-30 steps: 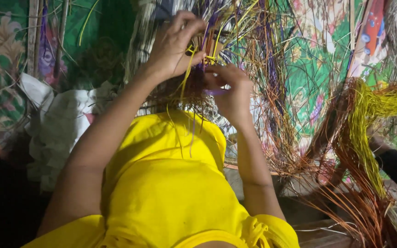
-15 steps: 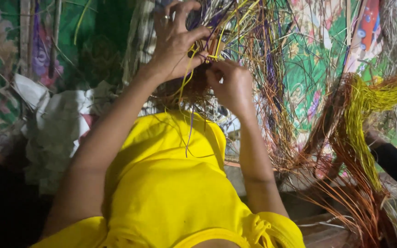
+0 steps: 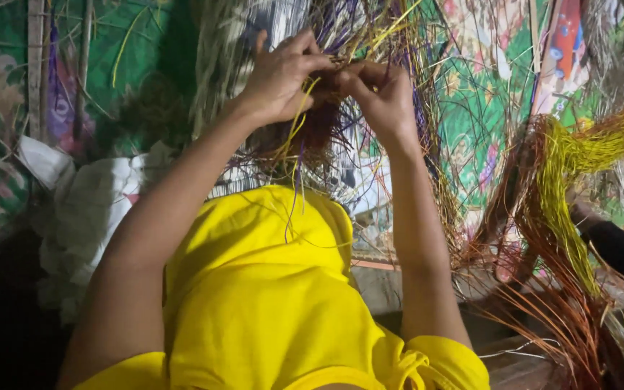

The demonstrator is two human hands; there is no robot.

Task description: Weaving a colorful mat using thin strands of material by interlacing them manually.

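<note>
At the top centre of the frame, your left hand [image 3: 279, 79] and your right hand [image 3: 380, 97] meet over a small woven piece [image 3: 319, 126] of thin coloured strands. Both hands are curled nearly closed, fingertips pinched together on strands where the two hands touch; which single strand each one has hold of is too fine to tell. The left hand's pinch sits above a few loose yellow strands [image 3: 294, 133] and a purple strand [image 3: 299, 180], which hang down from the work toward your yellow shirt [image 3: 254, 289].

Judging from how things lie, the weaving looks only partly made. A dark, dense patch shows just below your fingers, and that reads as the finished portion, though it is blurred and half hidden by your hands. From it a great many unwoven ends fan out upward and to the sides, so much of the strand length looks not yet worked in. How large the piece is meant to be cannot be told.

At the right of the frame a thick bundle of yellow and orange strands [image 3: 572, 217] lies well apart from your hands, seemingly unused stock. A white cloth heap [image 3: 88, 209] sits at the left, and a patterned green mat [image 3: 485, 108] lies behind everything.
</note>
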